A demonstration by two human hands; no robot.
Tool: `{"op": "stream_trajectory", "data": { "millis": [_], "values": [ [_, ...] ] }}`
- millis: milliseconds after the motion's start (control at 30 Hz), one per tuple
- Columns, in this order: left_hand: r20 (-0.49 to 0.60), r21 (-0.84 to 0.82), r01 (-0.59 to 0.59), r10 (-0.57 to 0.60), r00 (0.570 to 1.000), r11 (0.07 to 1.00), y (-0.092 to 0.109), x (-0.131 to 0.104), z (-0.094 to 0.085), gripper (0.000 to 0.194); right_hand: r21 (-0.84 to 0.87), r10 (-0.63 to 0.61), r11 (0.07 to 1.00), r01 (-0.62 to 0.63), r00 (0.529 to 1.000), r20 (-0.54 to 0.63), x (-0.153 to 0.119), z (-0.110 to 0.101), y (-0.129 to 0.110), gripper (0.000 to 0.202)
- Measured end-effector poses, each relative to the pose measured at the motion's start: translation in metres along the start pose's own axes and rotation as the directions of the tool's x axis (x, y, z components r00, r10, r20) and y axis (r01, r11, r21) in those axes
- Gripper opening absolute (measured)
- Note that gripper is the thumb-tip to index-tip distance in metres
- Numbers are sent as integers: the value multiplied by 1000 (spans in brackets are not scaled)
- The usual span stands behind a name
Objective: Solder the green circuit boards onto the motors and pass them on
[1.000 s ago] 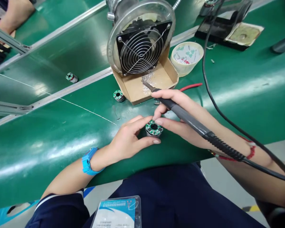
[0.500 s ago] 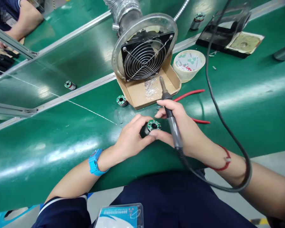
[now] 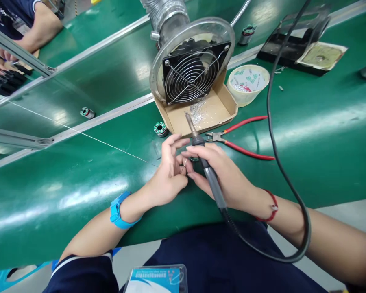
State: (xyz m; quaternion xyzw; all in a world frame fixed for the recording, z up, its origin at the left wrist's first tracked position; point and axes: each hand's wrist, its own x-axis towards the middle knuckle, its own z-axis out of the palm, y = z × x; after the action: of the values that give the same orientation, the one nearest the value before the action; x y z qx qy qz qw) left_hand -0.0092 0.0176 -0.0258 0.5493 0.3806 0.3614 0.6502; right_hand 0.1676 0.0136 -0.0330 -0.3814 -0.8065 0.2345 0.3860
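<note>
My right hand is wrapped round a soldering iron, its metal tip pointing up and away over the front of a cardboard tray. A thin silvery solder wire pokes out from between the fingers of my left hand, and its long strand runs off to the left across the bench. Between and just beyond my hands stands a small motor with a green round circuit board, mostly hidden by my right fingers. Beside them lie red-handled cutting pliers, their jaws apart.
A fume fan stands behind the cardboard tray, which holds silvery clippings. Near it are another motor, a tape roll and an iron stand. The iron's black cable loops over my right forearm. Another person's arm is across the bench.
My left hand has let go of the motor and now pinches the solder wire. My right hand has shifted left with the iron, now covering most of the motor and uncovering the pliers' jaws.
</note>
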Motion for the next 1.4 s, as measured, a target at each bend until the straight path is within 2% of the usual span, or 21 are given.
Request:
{"op": "stream_trajectory", "data": {
  "millis": [100,167,200,267,300,333,467,600,700,867,1133,1267,1333,1400],
  "values": [
    [28,62,-57,55,998,996,6,-2,1,82,87,-11,996,17,998,-63,1,4,-6,37],
    [15,289,-137,139,990,948,12,-3,-2,68,90,11,996,1,990,-139,1,3,-6,36],
    [24,446,-183,193,981,876,15,-3,-5,53,81,33,997,-19,984,-174,1,0,-4,36],
    [74,705,-239,265,961,668,19,-3,-10,17,68,106,993,-93,971,-216,0,-8,0,38],
    [91,774,-239,270,958,587,20,-3,-12,7,65,153,988,-142,963,-223,-2,-13,3,39],
    [88,808,-221,260,962,546,20,-3,-14,8,60,199,980,-190,955,-219,-3,-19,5,39],
    [3,811,-96,160,987,576,11,-2,-13,9,65,288,958,-280,937,-199,-14,-41,15,37],
    [-17,813,-57,121,992,579,5,0,-10,8,296,371,907,-299,901,-227,-24,-50,22,20],
    [-24,809,-49,116,993,585,5,1,-10,8,410,410,860,-304,890,-201,-25,-50,25,15],
    [-29,805,-50,123,992,591,6,0,-11,10,416,420,848,-327,895,-152,-22,-49,26,13],
    [-5,821,-90,164,986,563,1,5,-8,10,424,444,834,-353,886,-135,-16,-50,29,16],
    [-24,726,-76,137,990,684,-6,10,-10,10,420,436,837,-351,891,-124,-12,-53,31,17],
    [-10,683,-68,102,995,727,-9,11,-12,24,406,433,843,-353,893,-122,-10,-55,32,16],
    [10,683,-66,80,997,728,-11,13,-13,33,380,433,851,-362,893,-120,-7,-56,31,17]
  ]
}}
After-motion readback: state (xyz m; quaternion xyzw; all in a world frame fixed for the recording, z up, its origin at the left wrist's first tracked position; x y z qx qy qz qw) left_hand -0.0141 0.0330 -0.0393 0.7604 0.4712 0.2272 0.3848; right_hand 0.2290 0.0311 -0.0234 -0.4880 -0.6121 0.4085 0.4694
